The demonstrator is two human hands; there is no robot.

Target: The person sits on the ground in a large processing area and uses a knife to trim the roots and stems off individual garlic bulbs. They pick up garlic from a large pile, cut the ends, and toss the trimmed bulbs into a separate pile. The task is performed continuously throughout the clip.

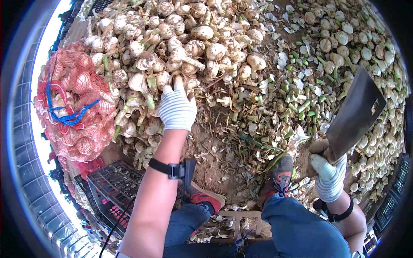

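My left hand [177,109], in a white striped glove, reaches into a big heap of garlic bulbs [146,61] with stems and dirt on them. Its fingers are apart, and their tips touch bulbs at the heap's near edge; no bulb shows lifted in them. At the right, my gloved right hand [330,174] is wrapped round the handle of a cleaver. The cleaver's [358,112] broad dark blade, with a slot near one corner, points up and away over cut stems and bulbs. Most of the handle is hidden by the fingers.
A red mesh sack of garlic [75,112], with blue cord, stands at the left. Below it is a black plastic crate [114,182]. Cut stems and peelings [275,101] litter the middle. More bulbs with short-cut stems [365,53] lie along the right. My shoes [282,174] rest between the heaps.
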